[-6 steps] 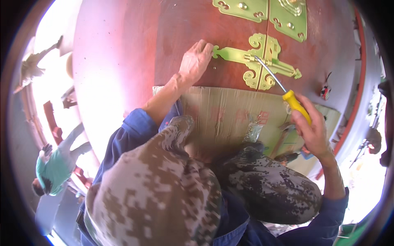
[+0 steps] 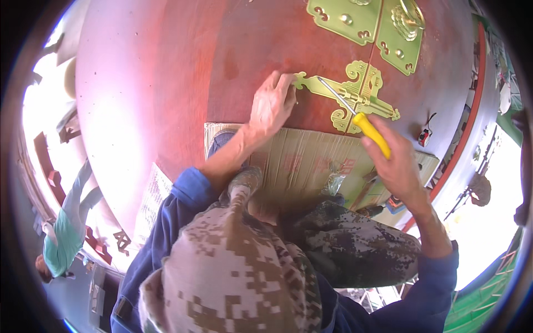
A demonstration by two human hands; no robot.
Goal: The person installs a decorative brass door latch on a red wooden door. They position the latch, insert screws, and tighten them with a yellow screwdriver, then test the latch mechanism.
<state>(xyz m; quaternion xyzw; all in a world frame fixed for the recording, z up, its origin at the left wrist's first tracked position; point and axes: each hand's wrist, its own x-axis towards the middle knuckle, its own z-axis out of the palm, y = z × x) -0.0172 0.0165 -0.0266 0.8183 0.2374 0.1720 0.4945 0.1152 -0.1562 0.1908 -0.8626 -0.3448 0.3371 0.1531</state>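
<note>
A brass-coloured latch (image 2: 325, 87) with scrolled edges lies across the seam of a reddish-brown wooden door panel (image 2: 250, 50). At the pointed left end of the latch is my left hand (image 2: 270, 105). Its fingers are bent together there, and whatever they pinch is hidden. My right hand (image 2: 397, 164) is wrapped round the yellow handle of a screwdriver (image 2: 371, 133). The steel shaft slants up and left over the latch, its tip at the long left arm of the plate. I cannot tell whether the tip sits on a screw.
Two larger brass plates (image 2: 347, 22) with knobs are on the panel beyond the latch. Flattened cardboard (image 2: 300, 152) lies along the panel's near side, with a small clear plastic bag (image 2: 335, 183) on it. A red-and-black tape measure (image 2: 425, 137) rests at the right. Another person (image 2: 62, 244) is at far left.
The screwdriver tip has moved left, from the middle of the latch to its long left arm, and my right hand moved with it. My left hand stays at the pointed end. The view has shifted.
</note>
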